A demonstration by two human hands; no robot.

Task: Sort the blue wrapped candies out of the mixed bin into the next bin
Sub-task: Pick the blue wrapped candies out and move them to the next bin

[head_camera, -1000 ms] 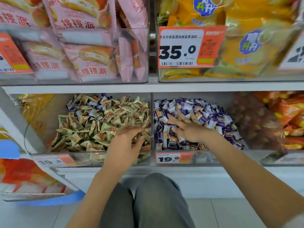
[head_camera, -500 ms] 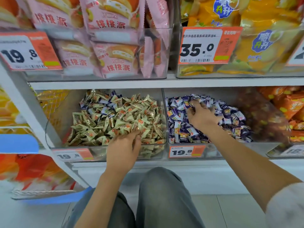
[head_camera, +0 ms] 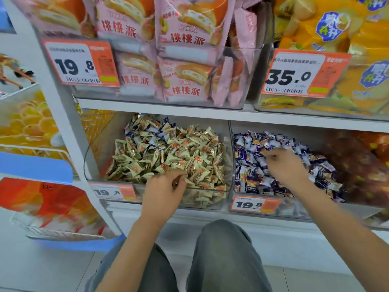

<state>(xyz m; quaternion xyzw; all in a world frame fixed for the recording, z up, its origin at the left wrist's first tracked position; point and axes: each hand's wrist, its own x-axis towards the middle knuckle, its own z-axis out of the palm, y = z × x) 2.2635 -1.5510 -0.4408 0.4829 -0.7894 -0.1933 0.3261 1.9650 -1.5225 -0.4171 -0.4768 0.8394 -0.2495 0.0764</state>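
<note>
The left hand (head_camera: 163, 189) is held over the front edge of the mixed bin (head_camera: 226, 163), its fingers curled together at the tips as if a pinch is being made; whether a candy is actually held there cannot be told, since the fingertips are blurred against the heap. The right hand (head_camera: 284, 165) is spread low over the next bin (head_camera: 294, 209), fingers loosely apart and smeared by motion, with nothing seen to be gripped.

The blue wrapped candies (head_camera: 150, 142) left to sort are found well beyond the left grip, scattered along the back and upper left of the cream-wrapped candies (head_camera: 189, 165); close under the grip only cream wrappers are seen. The blue pile (head_camera: 252, 165) already fills the bin under the right grip.

Several risks are judged from this. A cream piece may be pinched by mistake, because the grip is placed where no blue wrapper shows. A reach to the back of the heap must be made across loose, slippery wrappers, so neighbours may be dragged forward and spilled over the low front lip just below the left grip, onto the floor. Blue pieces half buried beneath cream ones may be missed. A small wrapper held only by fingertips may be dropped while it is carried over the wall between the two grips. The blue pile is heaped high near the front, and pieces may be pushed out by the right hand.
</note>
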